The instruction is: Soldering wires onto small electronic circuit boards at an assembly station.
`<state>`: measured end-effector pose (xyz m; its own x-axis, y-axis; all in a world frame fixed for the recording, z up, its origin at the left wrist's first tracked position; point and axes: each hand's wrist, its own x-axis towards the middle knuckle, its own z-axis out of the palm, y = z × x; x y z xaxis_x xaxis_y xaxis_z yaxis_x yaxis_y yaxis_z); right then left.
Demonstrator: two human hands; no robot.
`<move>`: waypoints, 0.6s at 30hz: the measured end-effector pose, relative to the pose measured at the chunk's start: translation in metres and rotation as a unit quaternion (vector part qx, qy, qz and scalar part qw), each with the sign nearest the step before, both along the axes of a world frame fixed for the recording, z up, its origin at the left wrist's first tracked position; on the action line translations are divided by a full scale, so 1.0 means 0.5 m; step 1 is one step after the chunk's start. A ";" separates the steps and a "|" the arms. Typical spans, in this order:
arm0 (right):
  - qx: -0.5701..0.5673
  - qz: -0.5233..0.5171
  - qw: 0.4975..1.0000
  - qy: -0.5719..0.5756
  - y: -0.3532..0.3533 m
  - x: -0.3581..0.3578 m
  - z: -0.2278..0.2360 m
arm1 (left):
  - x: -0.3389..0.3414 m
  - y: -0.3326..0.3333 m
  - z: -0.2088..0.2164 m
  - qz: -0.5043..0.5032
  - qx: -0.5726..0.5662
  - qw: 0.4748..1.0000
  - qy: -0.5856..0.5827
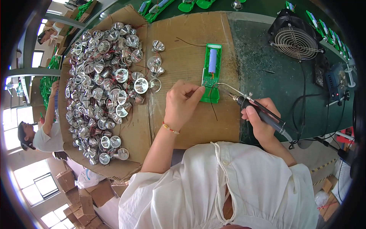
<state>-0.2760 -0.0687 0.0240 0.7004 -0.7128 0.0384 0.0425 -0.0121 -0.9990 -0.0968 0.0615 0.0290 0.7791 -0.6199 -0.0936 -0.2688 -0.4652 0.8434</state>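
A green plastic casing (215,97) lies lengthwise in front of me on the cardboard. Inside it sit a purple cylindrical battery (212,63) and a small green circuit board (209,81). Thin dark wires trail from its top and lower end. My left hand (180,100) is at the board's left edge, thumb and forefinger pinched; what they hold is too small to make out. My right hand (263,122) grips a black soldering iron (264,115) with a thin metal tube alongside, its tip pointing at the board's right side.
Many shiny reflector cups (100,82) with wires fill a cardboard tray at left; a few lie beside it. A black fan (295,41) and a blue soldering station (337,86) stand right, cables between. More green casings (156,10) line the back. Another person (45,133) is at far left.
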 end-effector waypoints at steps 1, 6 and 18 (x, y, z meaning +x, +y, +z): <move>0.002 -0.001 1.000 0.003 -0.001 0.004 -0.004 | 0.001 -0.005 0.003 -0.026 -0.011 0.999 -0.024; 0.020 -0.014 1.000 -0.004 0.010 0.021 -0.001 | 0.005 -0.008 -0.015 -0.074 -0.024 0.995 -0.055; 0.054 -0.045 0.998 0.004 0.013 0.023 0.000 | 0.012 -0.012 -0.018 -0.073 -0.005 0.997 -0.034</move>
<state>-0.2644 -0.0621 0.0241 0.6331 -0.7726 -0.0469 0.0388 0.0922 -0.9950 -0.0909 0.0555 0.0202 0.6846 -0.7280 -0.0364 -0.3898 -0.4079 0.8256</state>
